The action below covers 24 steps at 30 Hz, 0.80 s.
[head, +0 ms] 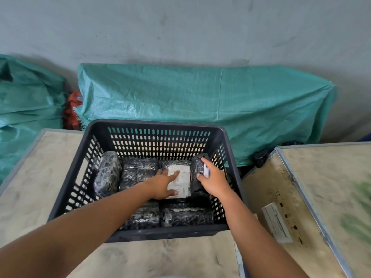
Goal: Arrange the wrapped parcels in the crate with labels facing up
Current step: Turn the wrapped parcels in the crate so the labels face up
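A black slotted plastic crate [154, 125] stands on a pale wooden surface and holds several parcels wrapped in black and clear film. My left hand [163, 184] lies flat with spread fingers on a parcel whose white label [183, 181] faces up. My right hand [212, 180] grips a parcel [198, 171] standing on edge against the crate's right wall, its label showing at the side. Another parcel [107, 174] leans on edge at the left wall. A flat parcel [138, 170] lies between them, and two more [186, 216] lie along the near wall.
The crate sits on a plywood table [40, 177] with a metal rim. A second wooden case [321, 187] with a white label stands to the right. Green woven sacks [200, 97] lean against the grey wall behind.
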### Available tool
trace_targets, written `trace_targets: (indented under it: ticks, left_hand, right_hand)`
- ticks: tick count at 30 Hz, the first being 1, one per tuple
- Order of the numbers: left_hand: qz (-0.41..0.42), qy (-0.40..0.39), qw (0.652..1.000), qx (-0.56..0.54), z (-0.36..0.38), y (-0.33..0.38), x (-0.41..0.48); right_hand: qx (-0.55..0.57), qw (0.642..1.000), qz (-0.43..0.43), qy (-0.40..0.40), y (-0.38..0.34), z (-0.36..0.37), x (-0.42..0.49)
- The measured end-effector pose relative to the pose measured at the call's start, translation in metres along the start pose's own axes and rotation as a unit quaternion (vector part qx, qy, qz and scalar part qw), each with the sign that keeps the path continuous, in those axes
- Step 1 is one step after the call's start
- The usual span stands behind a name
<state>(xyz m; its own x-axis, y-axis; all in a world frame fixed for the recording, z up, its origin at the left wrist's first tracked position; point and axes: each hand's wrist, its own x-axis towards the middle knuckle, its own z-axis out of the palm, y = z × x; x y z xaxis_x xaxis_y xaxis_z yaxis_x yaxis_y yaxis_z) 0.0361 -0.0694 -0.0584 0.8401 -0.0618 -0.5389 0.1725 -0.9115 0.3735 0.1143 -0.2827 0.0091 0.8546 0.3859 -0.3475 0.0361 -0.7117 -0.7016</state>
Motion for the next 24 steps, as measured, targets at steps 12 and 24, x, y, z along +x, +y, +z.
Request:
trace_targets:
  ticks: [12,24]
  left_hand:
    - [0.152,0.238,0.939,-0.197,-0.026,0.072,-0.072]
    - [0.21,0.405,0.834,-0.309,-0.05,0.063,-0.112]
  right_hand:
    - [0.18,0.976,-0.048,0.109,-0.05,-0.039,-0.025]
    - [0.314,0.941,-0.12,0.035,-0.064,-0.048,-0.06]
